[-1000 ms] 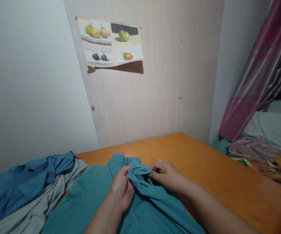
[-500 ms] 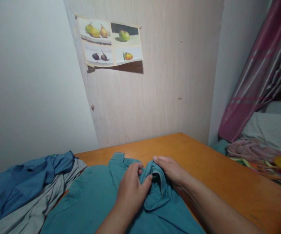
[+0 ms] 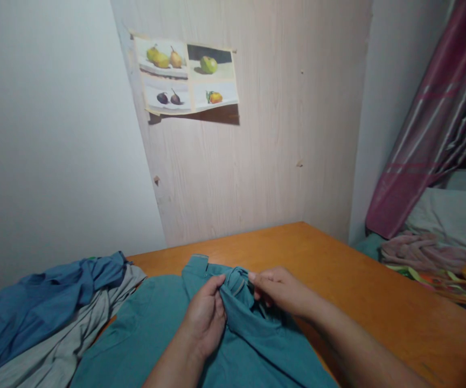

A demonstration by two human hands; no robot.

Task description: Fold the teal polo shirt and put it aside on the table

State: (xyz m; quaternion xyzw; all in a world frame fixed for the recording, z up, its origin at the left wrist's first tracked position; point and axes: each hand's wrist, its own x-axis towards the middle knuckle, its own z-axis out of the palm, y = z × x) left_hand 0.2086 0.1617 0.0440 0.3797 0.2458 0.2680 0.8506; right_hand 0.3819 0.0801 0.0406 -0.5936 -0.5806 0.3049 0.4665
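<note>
A teal collared shirt (image 3: 152, 328) lies spread on the orange wooden table (image 3: 362, 302) in front of me. My left hand (image 3: 202, 315) pinches a bunched fold of the shirt near its collar between thumb and fingers. My right hand (image 3: 281, 291) grips the same bunched part from the right side, with its fingers curled into the cloth. The two hands sit close together, with the raised fold (image 3: 236, 283) between them.
A blue garment (image 3: 34, 304) and a grey garment (image 3: 55, 350) lie heaped at the table's left. A fruit poster (image 3: 188, 78) hangs on the wooden panel behind. To the right stand a striped maroon curtain (image 3: 430, 124) and a bed with pink cloth (image 3: 418, 250).
Both hands shifted on the collar area: the left thumb let go of its flat press and now pinches the fold, while the right hand curled its fingers onto the cloth.
</note>
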